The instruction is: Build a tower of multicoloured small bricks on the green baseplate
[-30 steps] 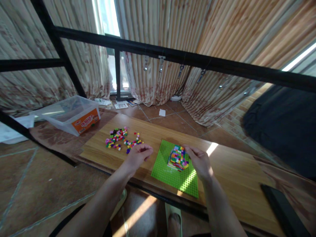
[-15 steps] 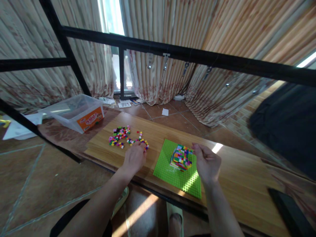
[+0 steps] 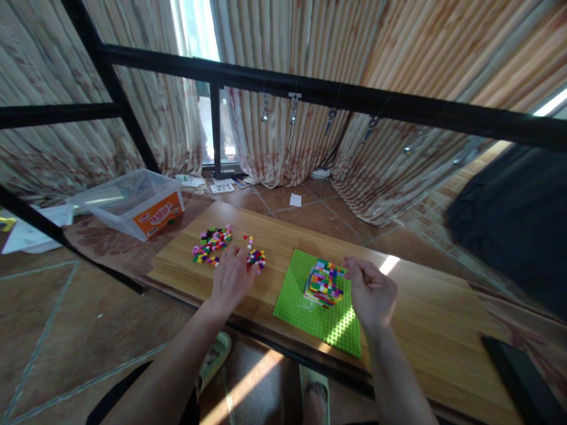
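Many small coloured toy bricks (image 3: 257,258) lie loose on the wooden board, in a left cluster and a right cluster. Over the gap between these clusters is my left hand (image 3: 233,276), palm down with fingers apart, touching or just above some bricks. On a green studded baseplate (image 3: 295,310) stands a block built from multicoloured bricks (image 3: 325,282), its top a patchwork of colours. My right hand (image 3: 372,290) is closed in a pinch at the right side of this block. Whatever its fingertips hold is hidden.
A clear plastic box (image 3: 128,206) with an orange label stands at the board's left end. A black metal rail (image 3: 266,82) crosses in front of the curtains. A dark flat object (image 3: 522,372) lies at the right of the wooden board (image 3: 434,336).
My left hand has shifted slightly left from the right cluster, and its fingers have spread. Bricks on the right are now bunched closer together. My right hand stays in place.
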Motion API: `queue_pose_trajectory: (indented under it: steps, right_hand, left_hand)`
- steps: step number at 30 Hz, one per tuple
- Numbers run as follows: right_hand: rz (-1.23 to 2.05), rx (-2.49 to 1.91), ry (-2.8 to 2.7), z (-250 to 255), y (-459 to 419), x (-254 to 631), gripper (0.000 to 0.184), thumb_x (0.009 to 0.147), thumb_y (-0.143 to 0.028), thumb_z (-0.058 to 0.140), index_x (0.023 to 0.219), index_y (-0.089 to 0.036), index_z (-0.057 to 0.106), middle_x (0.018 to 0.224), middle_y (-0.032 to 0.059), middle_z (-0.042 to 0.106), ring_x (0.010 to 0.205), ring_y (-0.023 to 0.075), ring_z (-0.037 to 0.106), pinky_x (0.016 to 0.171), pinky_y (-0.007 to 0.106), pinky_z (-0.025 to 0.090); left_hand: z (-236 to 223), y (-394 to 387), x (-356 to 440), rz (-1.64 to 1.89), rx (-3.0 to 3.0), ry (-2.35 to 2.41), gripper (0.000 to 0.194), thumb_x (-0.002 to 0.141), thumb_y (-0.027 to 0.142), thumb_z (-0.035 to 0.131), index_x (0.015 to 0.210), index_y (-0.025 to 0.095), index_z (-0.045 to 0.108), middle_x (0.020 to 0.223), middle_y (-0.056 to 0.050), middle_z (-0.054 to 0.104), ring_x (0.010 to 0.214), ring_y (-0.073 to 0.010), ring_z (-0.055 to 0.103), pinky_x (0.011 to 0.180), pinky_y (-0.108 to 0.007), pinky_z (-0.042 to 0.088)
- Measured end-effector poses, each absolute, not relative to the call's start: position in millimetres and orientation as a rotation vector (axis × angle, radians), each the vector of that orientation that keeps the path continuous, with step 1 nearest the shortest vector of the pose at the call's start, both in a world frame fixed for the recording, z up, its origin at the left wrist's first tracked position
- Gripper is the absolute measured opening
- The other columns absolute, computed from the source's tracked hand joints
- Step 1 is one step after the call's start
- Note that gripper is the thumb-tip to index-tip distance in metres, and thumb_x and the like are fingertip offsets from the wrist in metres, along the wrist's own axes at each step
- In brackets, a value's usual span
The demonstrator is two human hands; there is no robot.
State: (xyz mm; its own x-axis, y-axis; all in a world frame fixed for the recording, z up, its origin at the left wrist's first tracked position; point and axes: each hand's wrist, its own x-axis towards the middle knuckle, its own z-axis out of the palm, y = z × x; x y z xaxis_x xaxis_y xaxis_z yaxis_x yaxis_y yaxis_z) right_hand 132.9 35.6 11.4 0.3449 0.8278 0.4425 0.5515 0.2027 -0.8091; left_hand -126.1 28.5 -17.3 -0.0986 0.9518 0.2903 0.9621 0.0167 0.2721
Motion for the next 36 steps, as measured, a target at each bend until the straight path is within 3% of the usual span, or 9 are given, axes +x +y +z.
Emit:
queue_pose_trajectory:
  steps: [5,8,11,14,17,20,30,36]
  right_hand:
    - [0.064,-1.307,-1.383,33.1,17.4,111.2,0.020,0.085,-0.032,0.054,0.085,-0.019,0.070,0.078,0.0043,0.069,0.071,0.0165,0.063,0.071,0.029,0.048]
    - [0.243,-1.151,-1.600,38.3,4.2,76.2,0.016,0.084,-0.024,0.054,0.092,-0.023,0.068,0.086,0.0033,0.067,0.078,0.0161,0.063,0.071,0.027,0.049]
    - [0.559,-1.191,-1.939,25.7,2.8,38.3,0.036,0.080,-0.016,0.051,0.114,-0.025,0.059,0.103,0.0048,0.063,0.081,0.0165,0.062,0.072,0.029,0.050]
    - [0.655,-1.397,-2.044,2.7,14.7,12.2,0.058,0.070,-0.008,0.051,0.128,-0.016,0.047,0.116,0.0122,0.055,0.089,0.0210,0.062,0.080,0.033,0.049]
    - [0.632,-1.515,-2.081,-17.3,32.3,-1.6,0.071,0.063,-0.003,0.052,0.133,-0.011,0.039,0.125,0.0165,0.048,0.104,0.0251,0.058,0.091,0.035,0.045]
    - [0.620,-1.585,-2.114,-28.3,48.7,-8.8,0.072,0.060,-0.002,0.052,0.131,-0.009,0.041,0.124,0.0172,0.047,0.111,0.0264,0.054,0.095,0.034,0.042]
    - [0.717,-1.475,-2.224,-35.2,64.7,-6.5,0.054,0.062,-0.010,0.059,0.116,-0.017,0.056,0.102,0.0086,0.055,0.080,0.0194,0.059,0.079,0.032,0.048]
    - [0.778,-1.459,-2.155,-34.9,61.4,-10.5,0.053,0.064,-0.007,0.058,0.116,-0.017,0.059,0.104,0.0092,0.054,0.080,0.0186,0.058,0.075,0.031,0.049]
  left_hand:
    - [-24.5,23.9,-133.3,-0.744,-2.086,-2.215,0.045,0.081,0.037,0.055,0.119,0.013,0.050,0.120,-0.016,0.052,0.112,-0.0293,0.047,0.098,-0.042,0.035]
    - [-24.1,17.7,-136.4,-0.778,-2.103,-2.274,0.052,0.079,0.038,0.058,0.123,0.013,0.048,0.122,-0.017,0.050,0.114,-0.0298,0.046,0.099,-0.041,0.034]
    - [-19.1,11.4,-144.8,-0.745,-2.096,-2.465,0.057,0.073,0.032,0.064,0.123,0.012,0.046,0.120,-0.017,0.052,0.116,-0.0292,0.047,0.096,-0.037,0.037]
    - [-15.6,7.7,-154.0,-0.660,-2.113,-2.661,0.054,0.068,0.023,0.065,0.118,0.012,0.047,0.114,-0.015,0.054,0.107,-0.0254,0.053,0.089,-0.032,0.041]
    - [-15.5,8.6,-157.8,-0.620,-2.154,-2.695,0.039,0.069,0.017,0.060,0.107,0.013,0.051,0.107,-0.013,0.057,0.099,-0.0224,0.056,0.084,-0.030,0.041]
    - [-17.0,13.2,-156.0,-0.631,-2.171,-2.718,0.030,0.068,0.013,0.058,0.098,0.014,0.054,0.101,-0.013,0.059,0.098,-0.0234,0.057,0.081,-0.031,0.041]
    - [-25.5,20.3,-145.4,-0.855,-2.222,-2.685,0.028,0.071,0.012,0.057,0.099,0.012,0.056,0.105,-0.015,0.059,0.095,-0.0240,0.057,0.083,-0.032,0.042]
    - [-29.8,21.3,-144.8,-0.902,-2.206,-2.677,0.030,0.072,0.013,0.056,0.102,0.015,0.056,0.103,-0.012,0.061,0.096,-0.0227,0.056,0.084,-0.032,0.043]
